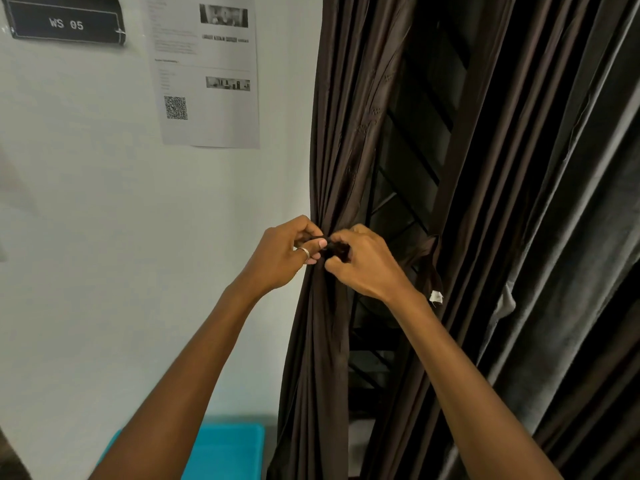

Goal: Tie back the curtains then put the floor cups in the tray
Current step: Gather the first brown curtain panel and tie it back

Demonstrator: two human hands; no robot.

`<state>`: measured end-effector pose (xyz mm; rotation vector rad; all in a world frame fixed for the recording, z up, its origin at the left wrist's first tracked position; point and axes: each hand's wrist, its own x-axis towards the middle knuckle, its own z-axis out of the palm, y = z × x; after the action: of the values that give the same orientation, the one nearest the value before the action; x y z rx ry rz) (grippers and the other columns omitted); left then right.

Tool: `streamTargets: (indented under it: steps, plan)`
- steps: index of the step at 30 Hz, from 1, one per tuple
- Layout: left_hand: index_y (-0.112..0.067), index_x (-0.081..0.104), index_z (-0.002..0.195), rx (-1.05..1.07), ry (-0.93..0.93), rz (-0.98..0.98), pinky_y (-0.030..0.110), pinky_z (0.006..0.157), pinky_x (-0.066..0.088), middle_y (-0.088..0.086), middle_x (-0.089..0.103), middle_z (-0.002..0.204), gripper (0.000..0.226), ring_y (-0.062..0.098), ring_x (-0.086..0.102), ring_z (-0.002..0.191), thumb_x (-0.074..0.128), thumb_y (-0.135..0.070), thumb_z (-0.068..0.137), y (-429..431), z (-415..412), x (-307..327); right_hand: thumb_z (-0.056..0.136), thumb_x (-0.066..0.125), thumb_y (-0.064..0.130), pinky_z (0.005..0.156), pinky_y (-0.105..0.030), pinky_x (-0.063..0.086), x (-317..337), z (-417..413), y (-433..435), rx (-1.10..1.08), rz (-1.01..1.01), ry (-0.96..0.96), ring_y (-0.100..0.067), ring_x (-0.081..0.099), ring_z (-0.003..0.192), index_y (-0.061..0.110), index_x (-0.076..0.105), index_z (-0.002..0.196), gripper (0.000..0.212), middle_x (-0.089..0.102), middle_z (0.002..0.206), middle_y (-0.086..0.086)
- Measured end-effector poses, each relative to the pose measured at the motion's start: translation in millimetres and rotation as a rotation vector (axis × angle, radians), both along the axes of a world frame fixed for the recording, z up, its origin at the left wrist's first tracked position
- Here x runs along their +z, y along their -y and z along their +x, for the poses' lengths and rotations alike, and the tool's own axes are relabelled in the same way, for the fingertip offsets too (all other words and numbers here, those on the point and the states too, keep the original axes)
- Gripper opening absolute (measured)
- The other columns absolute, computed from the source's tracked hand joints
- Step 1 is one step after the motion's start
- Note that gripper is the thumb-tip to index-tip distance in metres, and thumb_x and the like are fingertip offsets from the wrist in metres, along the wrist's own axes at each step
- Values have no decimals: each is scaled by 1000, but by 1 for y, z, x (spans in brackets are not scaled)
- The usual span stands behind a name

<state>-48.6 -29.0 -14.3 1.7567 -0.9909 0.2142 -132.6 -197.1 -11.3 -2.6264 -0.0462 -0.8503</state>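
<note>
We count one black sign (65, 20), one printed sheet (207, 71) and one turquoise tray (225, 452) low against the wall (104, 202), then two hands and two curtains. The left hand (284, 252) and right hand (363, 261) both pinch a dark tie-back (334, 249) around the brown curtain (332, 150), which is gathered into tight folds beside the window (415, 150). The grey curtain (554, 202) hangs loose.
</note>
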Motion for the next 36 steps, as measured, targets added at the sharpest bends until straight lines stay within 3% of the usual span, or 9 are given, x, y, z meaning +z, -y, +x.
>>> streamTargets:
  steps: [5,9,11,17,21,26,32,36]
  plan:
    - [-15,69,99,-3,43,-11,22,74,62,-4,75,87,6,8,75,77,69,-19,96,10,-4,-4,86,74,23,75,-25,44,-6,4,-7,-121,-101,-46,-20,48,105,11,63,108,27,40,111,-2]
    - [-18,68,96,-7,31,-32,19,71,61,-4,75,86,1,7,75,74,69,-19,96,16,-7,-4,89,72,16,83,-32,53,-7,6,-9,-177,-127,-31,-25,45,113,7,65,106,21,45,119,-10]
    - [-15,69,97,-6,16,-39,19,70,60,-2,76,87,4,8,75,74,70,-19,96,17,-7,-3,90,71,13,79,-28,48,-6,8,-7,-175,-147,-16,-26,48,111,6,67,104,17,48,117,-11]
    - [-15,69,100,-30,-105,-64,25,72,63,1,77,89,5,13,76,76,70,-17,95,15,-4,-2,93,70,24,57,-12,27,-7,5,-1,-84,-139,28,-12,46,76,10,65,94,15,44,100,-1]
    - [-15,69,101,-40,-136,-80,23,71,62,0,77,89,7,13,77,76,71,-18,95,15,-3,-3,95,67,24,58,-12,31,-13,-2,-2,-87,-158,105,-12,50,75,10,62,104,18,49,105,-3]
    - [-14,68,103,-11,-209,-120,26,72,63,1,78,89,10,15,77,76,71,-19,95,13,5,-2,96,65,24,57,-31,53,-9,-14,-7,-110,-209,242,-18,63,75,15,53,123,31,61,116,-5]
    - [-13,69,102,-36,-221,-143,28,72,64,-2,78,86,10,15,77,78,71,-18,94,13,3,-1,97,64,11,52,-24,48,-14,-14,-5,-169,-458,536,-18,59,85,11,68,100,6,64,101,-5]
    - [-19,73,100,72,-113,-185,23,64,62,-7,75,93,10,7,74,82,76,-22,90,14,-2,-10,96,67,10,53,-23,47,-21,-9,-1,-141,-438,602,-16,57,87,10,69,88,8,65,93,-3]
